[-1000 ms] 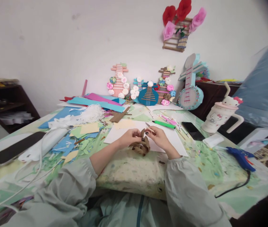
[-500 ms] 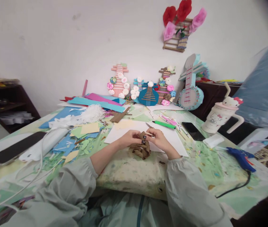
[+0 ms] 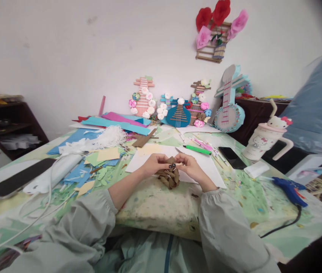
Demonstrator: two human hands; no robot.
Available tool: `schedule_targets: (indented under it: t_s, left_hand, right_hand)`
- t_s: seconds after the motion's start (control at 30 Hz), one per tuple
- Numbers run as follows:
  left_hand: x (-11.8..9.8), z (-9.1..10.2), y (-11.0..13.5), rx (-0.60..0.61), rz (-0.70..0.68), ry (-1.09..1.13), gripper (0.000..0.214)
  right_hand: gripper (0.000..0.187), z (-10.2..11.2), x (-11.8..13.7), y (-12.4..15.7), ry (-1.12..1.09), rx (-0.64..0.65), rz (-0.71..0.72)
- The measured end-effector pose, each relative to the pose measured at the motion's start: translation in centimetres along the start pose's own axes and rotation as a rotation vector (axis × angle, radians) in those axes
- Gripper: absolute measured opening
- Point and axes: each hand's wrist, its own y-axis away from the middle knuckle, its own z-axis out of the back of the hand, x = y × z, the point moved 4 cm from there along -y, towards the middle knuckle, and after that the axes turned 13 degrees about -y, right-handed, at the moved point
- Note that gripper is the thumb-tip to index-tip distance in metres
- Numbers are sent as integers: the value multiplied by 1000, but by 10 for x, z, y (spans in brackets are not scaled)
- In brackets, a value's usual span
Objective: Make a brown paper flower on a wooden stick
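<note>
Both hands meet over a cluster of brown crepe paper pieces [image 3: 170, 181] at the near edge of the table. My left hand [image 3: 155, 165] pinches a brown paper piece [image 3: 171, 161] from the left side. My right hand [image 3: 188, 167] grips the same piece from the right, the dark-nailed thumbs almost touching. Whether this piece is joined to the cluster below cannot be made out. White paper sheets [image 3: 135, 162] lie under and behind the hands. Just beyond the right hand is a green utility knife [image 3: 197, 150].
At right are a phone [image 3: 231, 157], a white tumbler [image 3: 259, 142] and a blue glue gun [image 3: 290, 190] with its cord. Paper scraps [image 3: 104, 173], a power strip [image 3: 45, 176] and another phone [image 3: 18, 178] occupy the left. Decorated paper instruments [image 3: 179, 113] stand against the wall.
The fingers have shifted on the brown paper piece, and the thumbs have come level and closer together. The brown cluster below has turned or shifted slightly.
</note>
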Motion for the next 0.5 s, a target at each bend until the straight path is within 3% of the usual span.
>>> schedule_targets:
  t_s: [0.27,0.5]
  left_hand:
    - [2,2,-2,-55,16,-5,32]
    - [1,2,-1,-71,45,3,33]
  right_hand:
    - [16,-3,2,2,-7,41,-96]
    - [15,2,-3,0,-16,-33,-81]
